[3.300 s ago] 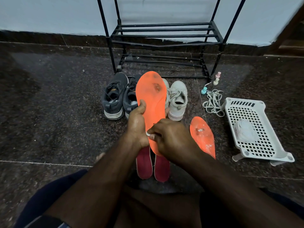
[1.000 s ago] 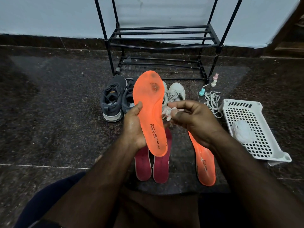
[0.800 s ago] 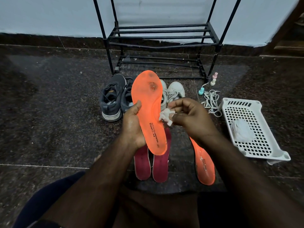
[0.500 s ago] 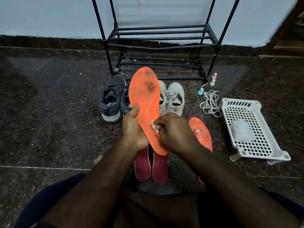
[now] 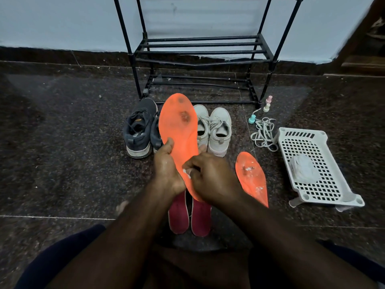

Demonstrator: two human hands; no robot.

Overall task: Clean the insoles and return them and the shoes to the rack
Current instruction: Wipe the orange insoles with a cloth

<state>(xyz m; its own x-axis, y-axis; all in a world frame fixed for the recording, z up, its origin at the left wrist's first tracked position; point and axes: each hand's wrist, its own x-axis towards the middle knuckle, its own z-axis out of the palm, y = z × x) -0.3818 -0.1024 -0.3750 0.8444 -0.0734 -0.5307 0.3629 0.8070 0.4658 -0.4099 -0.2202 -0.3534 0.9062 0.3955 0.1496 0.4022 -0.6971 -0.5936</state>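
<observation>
a person sits on a dark speckled stone floor [image 5: 62, 142], seen from above, both forearms reaching forward. the left hand [image 5: 166, 170] grips an orange insole [image 5: 179, 138] by its left edge, thumb on the face, holding it upright with the toe end up. the insole has dark grime spots near the toe and the ball; no writing on it can be read here, since the right hand covers the heel half. the right hand [image 5: 212, 176] is curled closed over a small white wipe [image 5: 187, 174], pressing it against the insole's lower half; only a sliver of the wipe shows.

a second orange insole [image 5: 252, 180] lies flat on the floor to the right, flecked with white and grey dirt. two dark red insoles [image 5: 188, 215] lie side by side under the hands, partly hidden by them.

behind the raised insole stand a pair of dark grey sneakers [image 5: 138, 130] and a pair of pale grey sneakers [image 5: 216, 128]; the insole blocks the inner shoe of each pair. beyond them is a black metal shoe rack [image 5: 202, 51] against a pale wall.

to the right lie tangled white laces [image 5: 263, 133], three small pastel pieces [image 5: 266, 106], and a white perforated plastic basket [image 5: 308, 142] with a crumpled white wad [image 5: 303, 168] inside. no brand is legible anywhere.
</observation>
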